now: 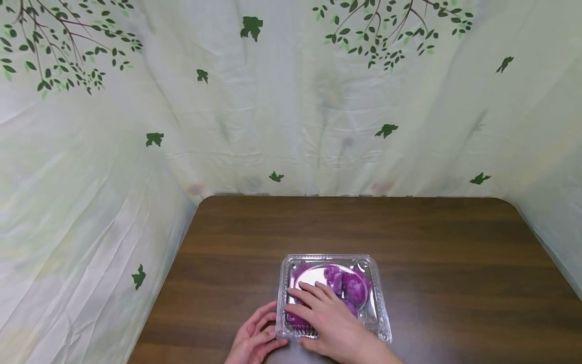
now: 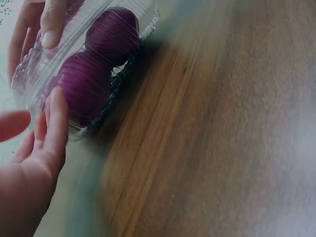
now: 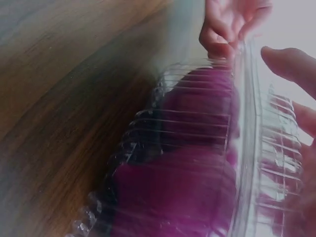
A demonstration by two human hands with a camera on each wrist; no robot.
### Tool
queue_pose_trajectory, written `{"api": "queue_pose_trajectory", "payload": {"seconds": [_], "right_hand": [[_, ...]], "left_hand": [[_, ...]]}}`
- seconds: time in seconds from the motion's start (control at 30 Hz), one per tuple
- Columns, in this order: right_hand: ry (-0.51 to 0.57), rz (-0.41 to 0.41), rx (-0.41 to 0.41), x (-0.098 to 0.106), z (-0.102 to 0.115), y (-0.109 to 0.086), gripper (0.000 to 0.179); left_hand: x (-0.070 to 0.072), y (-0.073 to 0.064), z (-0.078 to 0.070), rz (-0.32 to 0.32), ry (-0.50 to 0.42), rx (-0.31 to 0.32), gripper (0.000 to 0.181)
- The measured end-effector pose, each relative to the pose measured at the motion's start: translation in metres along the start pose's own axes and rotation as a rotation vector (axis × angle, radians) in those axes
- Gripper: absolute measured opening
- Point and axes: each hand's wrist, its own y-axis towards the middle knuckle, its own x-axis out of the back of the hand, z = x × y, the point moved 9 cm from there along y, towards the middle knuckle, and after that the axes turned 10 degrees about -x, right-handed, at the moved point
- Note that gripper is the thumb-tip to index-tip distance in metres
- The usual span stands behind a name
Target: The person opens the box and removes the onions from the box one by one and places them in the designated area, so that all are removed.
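Observation:
A lidded clear plastic clamshell box sits near the front of the table. Inside it are several round purple things, which look like red onions; the left wrist view shows two of them through the ribbed side. My right hand lies across the lid with its fingers spread, covering part of the contents. At the box's front left corner, my left hand touches the side with its fingers nearly straight. Its thumb stands apart from the plastic in the left wrist view.
The brown wooden table stretches behind and to both sides of the box. A pale curtain with leaf patterns hangs along the table's back edge and left side.

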Motion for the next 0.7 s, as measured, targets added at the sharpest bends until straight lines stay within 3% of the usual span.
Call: {"api": "queue_pose_trajectory", "payload": {"seconds": [0.27,0.6,0.7], "right_hand": [[-0.030,0.020,0.017,-0.004,0.000,0.009,0.072],[-0.014,0.023,0.011,-0.009,-0.001,0.023,0.070],[-0.001,0.031,0.005,-0.011,-0.001,0.026,0.069]], "left_hand": [[0.005,0.000,0.003,-0.047,0.065,0.044,0.063],[0.000,0.006,-0.001,0.018,-0.054,-0.033,0.059],[0.000,0.007,-0.001,0.012,-0.061,-0.038,0.059]]}}
